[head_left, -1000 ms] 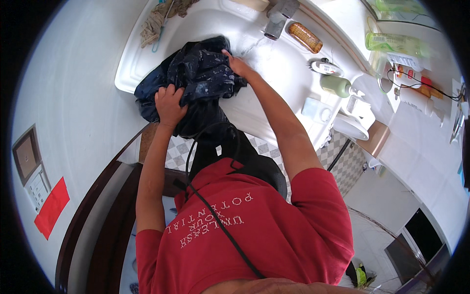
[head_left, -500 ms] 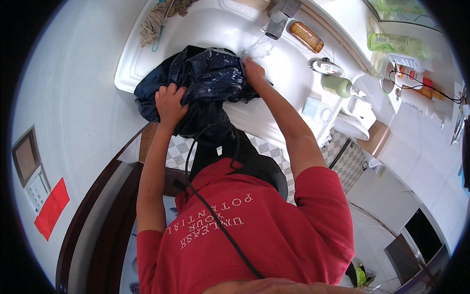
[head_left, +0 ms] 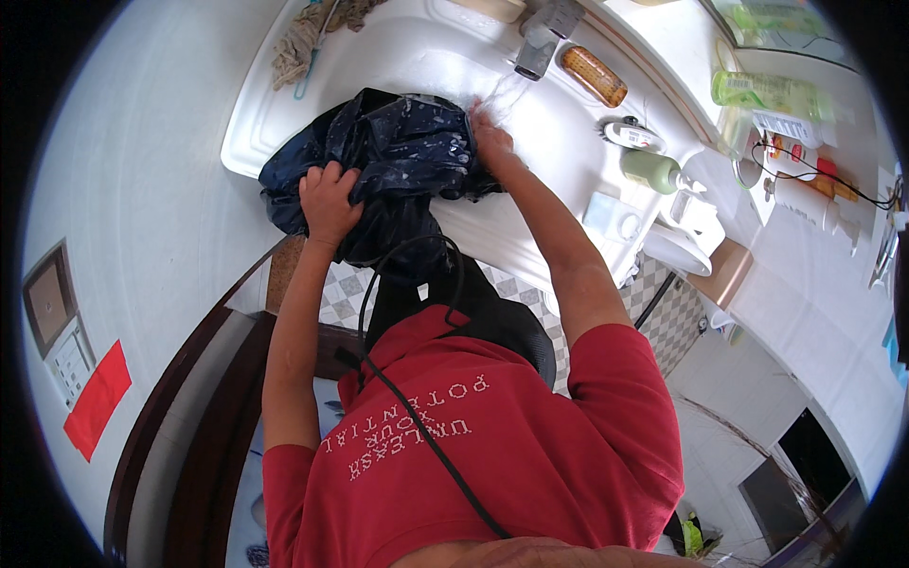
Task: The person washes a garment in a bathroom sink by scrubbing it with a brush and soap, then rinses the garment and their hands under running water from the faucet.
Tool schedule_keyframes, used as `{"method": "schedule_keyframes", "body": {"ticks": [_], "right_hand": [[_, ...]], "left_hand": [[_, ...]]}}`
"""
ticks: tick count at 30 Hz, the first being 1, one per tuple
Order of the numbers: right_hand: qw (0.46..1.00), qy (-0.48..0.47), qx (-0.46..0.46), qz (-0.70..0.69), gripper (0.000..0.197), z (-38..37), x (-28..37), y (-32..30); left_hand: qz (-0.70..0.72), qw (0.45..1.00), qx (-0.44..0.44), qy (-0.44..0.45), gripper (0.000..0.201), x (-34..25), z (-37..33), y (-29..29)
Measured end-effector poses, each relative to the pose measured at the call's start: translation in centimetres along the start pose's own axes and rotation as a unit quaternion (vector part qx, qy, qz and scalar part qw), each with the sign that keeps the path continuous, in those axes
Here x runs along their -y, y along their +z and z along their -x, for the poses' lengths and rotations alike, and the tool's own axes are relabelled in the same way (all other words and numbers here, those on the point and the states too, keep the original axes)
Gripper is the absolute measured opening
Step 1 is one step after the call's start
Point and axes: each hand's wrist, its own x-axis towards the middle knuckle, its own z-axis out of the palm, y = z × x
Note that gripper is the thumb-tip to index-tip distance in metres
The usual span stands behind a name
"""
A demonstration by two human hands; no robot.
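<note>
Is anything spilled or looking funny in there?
Part of the dark blue cloth hangs over the front edge of the white sink, so it looks untidy. It has whitish patches too, maybe suds; I can't tell. No clear spill or damage shows.

Two bare hands show, one left hand [head_left: 328, 204] and one right hand [head_left: 490, 142], with one crumpled, shiny navy-blue fabric heap [head_left: 407, 142] flecked with white. There is one smooth white sink [head_left: 559, 142] and one squarish grey metal tap [head_left: 537, 57]. Smaller things number one long, patterned amber-brown object [head_left: 594, 76], one oval white brush [head_left: 632, 135] with dark bristles and one rounded pale green pump bottle [head_left: 650, 170]. There are also one thin black cable [head_left: 414, 407], one red short-sleeved shirt [head_left: 540, 435] with white lettering and one flat, bright red rectangular sheet [head_left: 98, 400]
</note>
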Motion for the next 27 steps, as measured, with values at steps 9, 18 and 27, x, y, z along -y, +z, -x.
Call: {"method": "schedule_keyframes", "body": {"ticks": [9, 18, 27], "right_hand": [[0.999, -0.007, 0.047, -0.023, 0.054, 0.5, 1.3, -2.2], [0.968, -0.153, 0.101, -0.172, 0.028, -3.8, -5.6, -1.2], [0.66, 0.276, 0.21, -0.666, 0.021, -7.9, 0.5, -9.6]], "left_hand": [[-0.003, 1.0, 0.006, -0.012, 0.035, 0.1, 0.2, -0.1], [0.0, 1.0, 0.002, -0.004, 0.036, -0.8, -0.8, -0.5], [-0.01, 1.0, 0.006, -0.01, 0.039, -0.6, -0.3, -0.3]]}}
